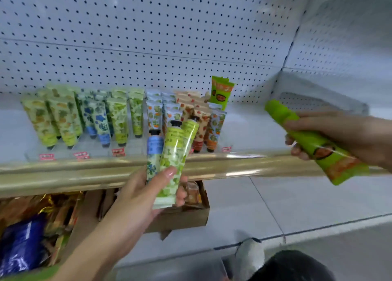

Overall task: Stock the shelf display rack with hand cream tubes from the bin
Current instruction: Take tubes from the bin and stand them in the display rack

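Note:
My left hand (140,198) grips several hand cream tubes (171,159), pale green and blue floral ones with black caps pointing up, held in front of the shelf's gold front rail (84,174). My right hand (331,136) holds a bright green tube (311,140) slanted across the right side, its flat crimped end toward the upper left. On the shelf stands the clear display rack (84,151) with rows of floral tubes, caps down, in green, blue and orange patterns. A bright green tube (220,93) stands upright at the rack's back right.
White pegboard (148,36) backs the shelf, and bare shelf surface (254,128) lies right of the rack. Below the rail sits a cardboard box (184,217) with packets, and a bin of snack bags (27,234) at lower left. Grey tiled floor (297,206) is on the right.

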`<move>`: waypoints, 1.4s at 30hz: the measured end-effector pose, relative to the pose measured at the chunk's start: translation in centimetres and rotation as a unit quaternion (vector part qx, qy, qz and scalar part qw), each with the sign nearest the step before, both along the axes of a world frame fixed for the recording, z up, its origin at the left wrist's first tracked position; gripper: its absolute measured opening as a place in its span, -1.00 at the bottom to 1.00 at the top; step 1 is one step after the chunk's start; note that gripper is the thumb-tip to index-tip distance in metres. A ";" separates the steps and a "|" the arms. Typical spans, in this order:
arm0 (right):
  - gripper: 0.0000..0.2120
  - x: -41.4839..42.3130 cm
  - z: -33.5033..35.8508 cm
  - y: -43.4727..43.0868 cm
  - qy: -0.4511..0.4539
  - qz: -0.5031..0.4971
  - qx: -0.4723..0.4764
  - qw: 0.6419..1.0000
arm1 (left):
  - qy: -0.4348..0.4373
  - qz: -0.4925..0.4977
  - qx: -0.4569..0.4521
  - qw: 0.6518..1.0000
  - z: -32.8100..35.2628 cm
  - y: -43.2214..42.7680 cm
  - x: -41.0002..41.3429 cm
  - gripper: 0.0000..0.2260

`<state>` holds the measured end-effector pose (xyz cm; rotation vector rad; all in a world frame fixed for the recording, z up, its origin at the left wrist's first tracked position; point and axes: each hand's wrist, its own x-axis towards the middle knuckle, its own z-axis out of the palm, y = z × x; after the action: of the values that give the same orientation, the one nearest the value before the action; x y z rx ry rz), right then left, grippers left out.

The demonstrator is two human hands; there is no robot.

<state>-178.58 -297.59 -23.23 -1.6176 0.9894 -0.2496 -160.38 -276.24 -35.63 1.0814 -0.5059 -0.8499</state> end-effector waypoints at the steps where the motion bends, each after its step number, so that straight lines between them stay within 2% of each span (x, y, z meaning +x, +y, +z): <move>1: -0.68 -0.2 0.3 -0.8 0.049 0.006 -0.034 0.998 | 0.004 0.002 -0.003 1.000 0.4 -0.7 0.0 -0.67; 3: -0.70 0.0 0.7 -1.4 0.148 0.082 -0.055 0.984 | 0.001 0.002 -0.007 1.000 1.2 -2.1 0.0 -0.66; 4: -0.62 0.3 0.8 -1.5 0.170 0.115 -0.046 0.978 | -0.002 0.000 -0.009 1.000 1.6 -2.7 0.0 -0.64; 6: -0.43 1.0 1.5 -2.2 0.153 0.146 -0.032 0.977 | -0.008 -0.003 -0.015 1.000 2.3 -3.7 0.1 -0.61; 7: -0.40 1.5 2.0 -2.5 0.126 0.151 -0.024 0.980 | -0.013 -0.006 -0.016 1.000 2.7 -4.1 0.1 -0.60; 9: -0.39 2.5 3.1 -3.2 0.096 0.161 0.002 0.982 | -0.018 -0.006 -0.015 1.000 3.3 -4.6 0.2 -0.60; 11: -0.46 3.4 4.1 -3.7 0.120 0.185 -0.005 0.975 | -0.019 -0.001 -0.017 1.000 3.9 -4.8 0.4 -0.61; 13: -0.59 4.3 5.2 -4.0 0.187 0.221 -0.063 0.955 | -0.022 0.004 -0.016 1.000 4.4 -4.9 0.6 -0.59; 15: -0.71 5.2 5.9 -4.1 0.273 0.236 -0.159 0.919 | -0.027 0.011 -0.012 1.000 4.7 -5.0 0.9 -0.57; 18: -0.77 6.6 6.5 -4.4 0.352 0.221 -0.265 0.870 | -0.034 0.026 0.001 0.999 4.9 -5.0 1.3 -0.52; 21: -0.80 7.8 6.9 -4.8 0.326 0.183 -0.291 0.881 | -0.034 0.034 0.001 0.999 5.0 -4.9 1.6 -0.51; 26: -0.84 8.8 7.1 -5.4 0.286 0.179 -0.255 0.906 | -0.025 0.032 -0.012 0.999 5.2 -4.7 2.0 -0.47; 28: -0.84 9.1 6.8 -5.5 0.261 0.166 -0.271 0.911 | -0.019 0.036 -0.019 0.999 5.2 -4.7 2.1 -0.47; 34: -0.76 10.2 5.4 -6.1 0.166 0.092 -0.373 0.908 | -0.025 0.037 -0.014 0.999 5.2 -4.8 1.9 -0.49; 42: -0.87 11.6 3.7 -6.9 0.149 0.102 -0.416 0.891 | -0.023 0.041 -0.001 0.999 5.1 -5.0 2.1 -0.48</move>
<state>-166.98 -304.45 -19.55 -2.5923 0.9847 -0.3094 -158.31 -281.22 -30.57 1.1138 -0.4976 -0.7550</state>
